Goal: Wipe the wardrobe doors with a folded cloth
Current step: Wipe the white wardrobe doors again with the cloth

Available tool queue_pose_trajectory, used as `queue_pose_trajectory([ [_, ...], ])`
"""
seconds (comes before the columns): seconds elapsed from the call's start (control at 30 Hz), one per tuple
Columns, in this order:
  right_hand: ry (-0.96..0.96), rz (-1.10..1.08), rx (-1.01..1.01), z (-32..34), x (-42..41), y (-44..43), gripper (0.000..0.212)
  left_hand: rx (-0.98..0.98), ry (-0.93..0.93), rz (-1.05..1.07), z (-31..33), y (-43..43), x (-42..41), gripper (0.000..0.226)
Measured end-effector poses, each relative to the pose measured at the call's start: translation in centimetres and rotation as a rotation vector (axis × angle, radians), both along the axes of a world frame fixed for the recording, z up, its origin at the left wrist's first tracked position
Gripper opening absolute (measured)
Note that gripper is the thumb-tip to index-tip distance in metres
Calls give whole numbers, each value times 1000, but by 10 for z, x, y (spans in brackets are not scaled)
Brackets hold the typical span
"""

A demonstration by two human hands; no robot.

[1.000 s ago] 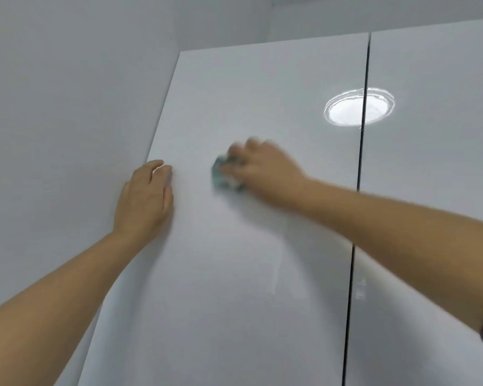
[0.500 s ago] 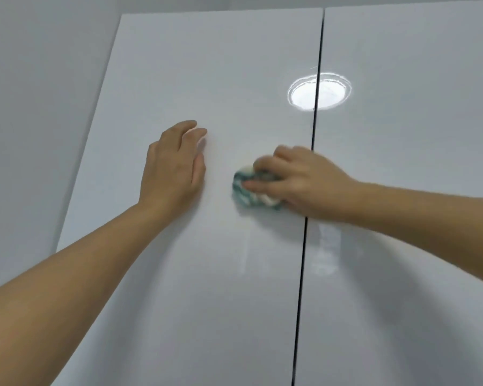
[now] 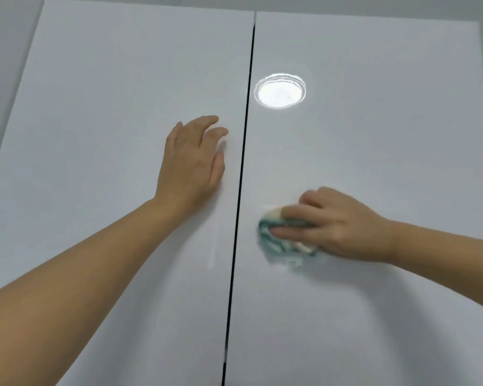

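Observation:
Two glossy white wardrobe doors fill the view, the left door (image 3: 109,107) and the right door (image 3: 388,135), split by a dark vertical gap (image 3: 243,162). My right hand (image 3: 338,221) presses a folded teal and white cloth (image 3: 279,238) flat against the right door, just right of the gap. My left hand (image 3: 193,160) lies flat on the left door, fingers slightly apart, close to the gap and holding nothing. The cloth is partly hidden under my fingers.
A round ceiling light reflection (image 3: 280,93) shines on the right door near its inner edge. A grey wall (image 3: 0,65) borders the left door. The wardrobe's top edge runs along the top of the view.
My right hand has carried the cloth rightward across the gap from the left door onto the right door. My left hand has slid right toward the gap. The view has shifted right.

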State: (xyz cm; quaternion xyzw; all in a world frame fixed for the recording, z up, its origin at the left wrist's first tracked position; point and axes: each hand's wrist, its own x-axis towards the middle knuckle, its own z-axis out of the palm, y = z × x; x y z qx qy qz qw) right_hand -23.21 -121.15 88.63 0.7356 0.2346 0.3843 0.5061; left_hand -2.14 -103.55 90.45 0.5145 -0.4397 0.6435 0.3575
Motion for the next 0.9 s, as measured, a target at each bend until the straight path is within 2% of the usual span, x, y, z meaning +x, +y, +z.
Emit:
queue_pose_trajectory([
  [0.07,-237,74,280,29,-1,-2,44,-19,0,-88,7,-6,-15,37],
  [0.13,-317,110,528,34,2,3,51,-31,-14,-151,14,-16,-32,38],
  [0.23,-187,261,860,25,8,25,47,-44,8,-299,23,-31,-60,36],
  [0.37,-2,533,1358,23,9,54,10,-140,154,-639,33,-44,-101,34],
  [0.43,66,567,1495,19,11,58,16,-160,191,-733,36,-47,-110,34],
  [0.53,128,476,1505,16,1,52,24,-116,266,-807,31,-50,-113,36],
  [0.67,205,324,1322,16,-20,39,17,-38,231,-763,17,-51,-108,36],
  [0.73,9,328,1163,27,-24,28,18,-42,229,-659,18,-49,-97,36],
  [0.8,-233,246,907,42,-27,16,28,-45,224,-491,20,-47,-80,36],
  [0.9,-348,88,630,43,-18,4,44,-13,197,-208,16,-45,-59,40],
])
